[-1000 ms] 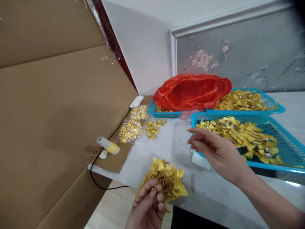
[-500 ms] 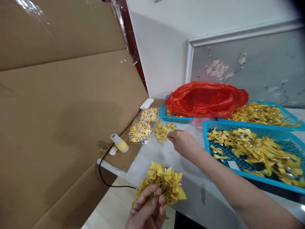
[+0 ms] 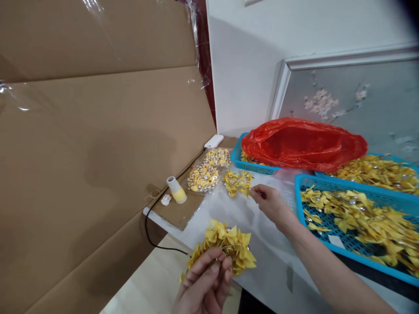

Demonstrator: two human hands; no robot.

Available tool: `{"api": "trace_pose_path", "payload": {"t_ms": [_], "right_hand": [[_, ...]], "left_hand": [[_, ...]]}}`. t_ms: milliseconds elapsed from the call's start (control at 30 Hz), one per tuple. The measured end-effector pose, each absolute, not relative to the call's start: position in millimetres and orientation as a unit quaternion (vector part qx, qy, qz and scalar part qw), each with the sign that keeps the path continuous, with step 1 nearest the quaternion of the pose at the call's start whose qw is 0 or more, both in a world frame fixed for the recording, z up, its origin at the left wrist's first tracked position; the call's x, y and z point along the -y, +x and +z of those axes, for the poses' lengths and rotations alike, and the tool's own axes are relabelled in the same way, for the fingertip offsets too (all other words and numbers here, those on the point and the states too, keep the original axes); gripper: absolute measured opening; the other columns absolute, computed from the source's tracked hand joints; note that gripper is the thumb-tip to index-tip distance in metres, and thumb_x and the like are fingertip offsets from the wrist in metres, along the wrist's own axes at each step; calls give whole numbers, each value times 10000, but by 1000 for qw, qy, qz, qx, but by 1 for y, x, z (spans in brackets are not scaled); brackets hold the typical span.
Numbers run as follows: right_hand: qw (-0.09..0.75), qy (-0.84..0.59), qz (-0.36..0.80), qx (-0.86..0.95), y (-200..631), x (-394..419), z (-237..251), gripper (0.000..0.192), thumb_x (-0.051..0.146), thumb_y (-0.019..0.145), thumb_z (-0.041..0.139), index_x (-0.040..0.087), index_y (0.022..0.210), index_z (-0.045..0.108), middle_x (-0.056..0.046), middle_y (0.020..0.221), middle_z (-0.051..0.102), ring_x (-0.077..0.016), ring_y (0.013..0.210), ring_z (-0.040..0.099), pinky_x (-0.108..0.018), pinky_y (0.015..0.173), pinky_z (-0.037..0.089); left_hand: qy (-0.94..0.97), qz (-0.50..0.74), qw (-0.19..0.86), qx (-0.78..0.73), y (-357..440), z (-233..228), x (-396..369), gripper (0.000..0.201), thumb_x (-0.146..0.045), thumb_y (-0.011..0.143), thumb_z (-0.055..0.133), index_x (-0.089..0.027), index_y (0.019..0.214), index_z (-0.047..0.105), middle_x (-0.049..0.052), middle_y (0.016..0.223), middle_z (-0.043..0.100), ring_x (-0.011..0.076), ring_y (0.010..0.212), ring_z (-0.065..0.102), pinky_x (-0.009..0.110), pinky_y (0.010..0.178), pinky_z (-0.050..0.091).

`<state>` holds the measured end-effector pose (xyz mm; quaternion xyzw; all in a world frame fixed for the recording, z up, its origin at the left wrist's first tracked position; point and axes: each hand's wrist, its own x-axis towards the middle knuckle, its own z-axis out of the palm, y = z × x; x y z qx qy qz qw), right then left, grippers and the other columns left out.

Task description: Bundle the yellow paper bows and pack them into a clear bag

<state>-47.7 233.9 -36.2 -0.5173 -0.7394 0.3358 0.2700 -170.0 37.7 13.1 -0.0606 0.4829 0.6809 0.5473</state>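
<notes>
Partly gathered: one bunch in hand, loose bows left

Low at the table's near edge, a bunch of yellow bows (image 3: 229,247) is clasped in the closed left hand (image 3: 204,285). The right hand (image 3: 270,203), fingers pinched, is held at a small pile of bows (image 3: 238,182) toward the far left corner; whether one is gripped cannot be told. Many bows are left in the blue baskets (image 3: 343,185). One basket is half hidden by a red bag (image 3: 303,144).

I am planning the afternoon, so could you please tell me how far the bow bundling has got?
Done: two bagged packs lie by the cardboard. In hand: the left hand grips a bunch; the right hand touches a small pile. Left: loose bows fill the near basket.
</notes>
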Motion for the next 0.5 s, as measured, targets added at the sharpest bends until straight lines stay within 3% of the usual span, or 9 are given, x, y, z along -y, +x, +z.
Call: {"api": "trace_pose_path", "payload": {"t_ms": [133, 267, 500], "right_hand": [[298, -469, 358, 751, -20, -212, -23, 262, 351, 941, 463, 155, 832, 599, 3, 700, 593, -117, 591, 552, -233, 532, 450], [280, -437, 357, 777, -1, -200, -12, 329, 404, 925, 398, 188, 769, 592, 14, 604, 564, -127, 539, 523, -227, 485, 399], [215, -503, 218, 808, 3, -201, -14, 222, 173, 802, 505, 187, 600, 596, -56, 548, 584, -183, 531, 542, -279, 520, 289]], "left_hand": [[-42, 673, 569, -470, -161, 14, -43, 240, 76, 700, 631, -115, 724, 775, 110, 705, 778, 164, 675, 740, 194, 642, 604], [-30, 668, 587, -457, -155, 10, -47, 232, 68, 744, 601, -84, 774, 774, 145, 747, 777, 170, 695, 740, 207, 674, 604], [-44, 662, 595, -455, -152, 0, -50, 227, 55, 773, 583, -73, 810, 767, 159, 784, 772, 182, 717, 741, 222, 678, 608]]}}
